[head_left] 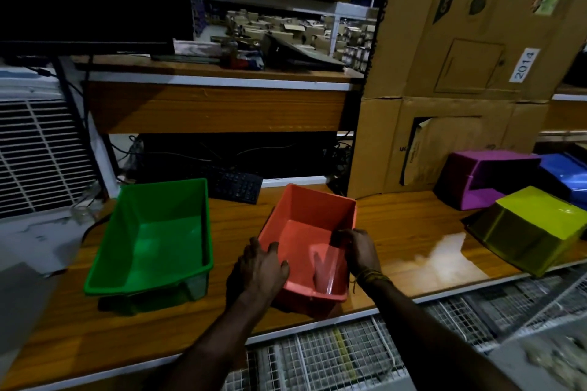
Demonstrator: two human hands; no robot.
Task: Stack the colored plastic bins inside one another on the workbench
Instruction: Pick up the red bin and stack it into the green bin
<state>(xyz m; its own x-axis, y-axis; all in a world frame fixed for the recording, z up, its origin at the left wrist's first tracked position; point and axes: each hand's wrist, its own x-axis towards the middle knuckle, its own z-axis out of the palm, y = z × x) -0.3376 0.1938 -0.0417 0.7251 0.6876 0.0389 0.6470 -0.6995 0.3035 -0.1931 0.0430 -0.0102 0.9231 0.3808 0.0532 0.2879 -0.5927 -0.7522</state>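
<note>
Orange-red plastic fills both grips: the left hand (263,263) clasps the near-left rim of the red bin (313,232), fingers curled over the edge, and the right hand (357,247) holds the right wall, fingers hooked inside. That bin sits open side up and tilted, near the front edge of the wooden counter (397,232). Just to its left, apart from it, a green bin (158,232) stands upright and empty. Well to the right, a yellow-green bin (536,228) lies upside down at the counter's edge, with a purple bin (486,178) on its side behind it and a blue bin (565,174) further right. A dark keyboard (236,184) lies behind the red and green bins, and large cardboard boxes (460,57) rise at the back.
</note>
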